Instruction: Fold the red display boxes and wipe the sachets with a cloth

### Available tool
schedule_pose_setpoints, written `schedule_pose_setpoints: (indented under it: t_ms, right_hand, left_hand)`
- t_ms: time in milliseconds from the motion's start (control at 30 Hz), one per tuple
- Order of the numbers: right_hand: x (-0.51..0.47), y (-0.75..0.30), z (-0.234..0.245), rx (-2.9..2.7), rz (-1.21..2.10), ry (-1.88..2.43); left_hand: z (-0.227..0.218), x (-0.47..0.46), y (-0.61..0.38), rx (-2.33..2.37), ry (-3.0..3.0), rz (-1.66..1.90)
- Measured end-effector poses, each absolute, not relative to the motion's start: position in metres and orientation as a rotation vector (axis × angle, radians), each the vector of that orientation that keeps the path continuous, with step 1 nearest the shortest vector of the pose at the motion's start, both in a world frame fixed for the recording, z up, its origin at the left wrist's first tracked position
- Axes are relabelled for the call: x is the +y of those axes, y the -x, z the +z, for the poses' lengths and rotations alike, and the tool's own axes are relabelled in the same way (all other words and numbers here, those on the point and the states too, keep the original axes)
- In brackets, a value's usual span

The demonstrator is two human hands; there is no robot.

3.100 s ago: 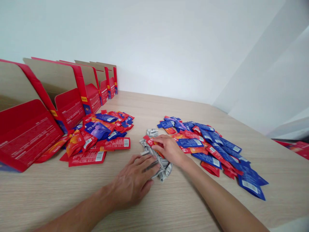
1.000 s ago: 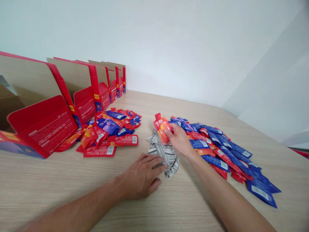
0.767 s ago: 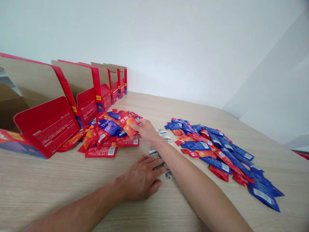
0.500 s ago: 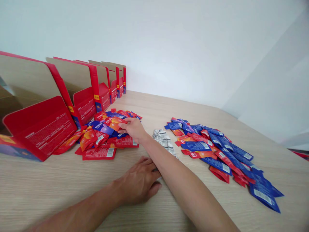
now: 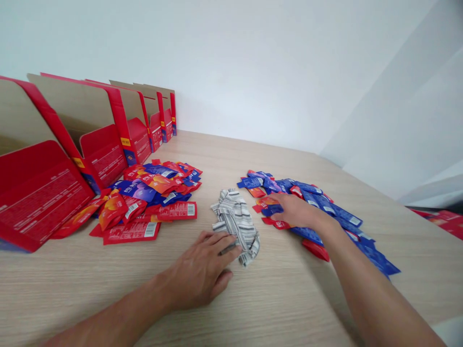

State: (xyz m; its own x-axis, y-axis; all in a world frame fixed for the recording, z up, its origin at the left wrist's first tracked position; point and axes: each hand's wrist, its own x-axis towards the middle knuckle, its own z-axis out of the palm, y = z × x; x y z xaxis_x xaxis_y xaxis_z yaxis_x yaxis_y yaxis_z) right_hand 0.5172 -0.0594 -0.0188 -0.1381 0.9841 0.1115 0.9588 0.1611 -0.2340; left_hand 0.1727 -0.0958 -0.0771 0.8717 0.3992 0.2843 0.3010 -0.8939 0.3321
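Striped grey cloth (image 5: 236,225) lies crumpled on the table (image 5: 275,299) between two sachet piles; my left hand (image 5: 202,270) rests flat, fingers spread, on its near edge. My right hand (image 5: 294,212) lies open on the blue-and-red sachets (image 5: 325,212), pinching nothing I can see.

striped cloth (image 5: 236,223) crumpled, sachets (image 5: 275,210) piled
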Motion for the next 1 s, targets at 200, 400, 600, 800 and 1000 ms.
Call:
schedule_pose_setpoints:
  t_ms: [200,400,600,800,1000]
  right_hand:
    - [-0.076,-0.548,-0.032,-2.235,0.025,2.092]
    - [-0.079,-0.524,-0.022,-1.957,-0.26,2.343]
    - [-0.067,-0.465,-0.034,-1.906,0.319,1.656]
    - [-0.063,-0.424,-0.065,-2.04,0.348,1.513]
    - [-0.073,-0.424,-0.065,-2.235,0.206,1.379]
  left_hand:
    - [-0.076,-0.096,-0.173,0.522,-2.798,0.505]
    - [-0.08,-0.096,-0.172,0.491,-2.825,0.652]
    - [-0.075,-0.097,-0.175,0.375,-2.795,0.734]
    - [-0.073,-0.098,-0.175,0.411,-2.773,0.615]
    - [-0.071,-0.099,-0.176,0.441,-2.762,0.523]
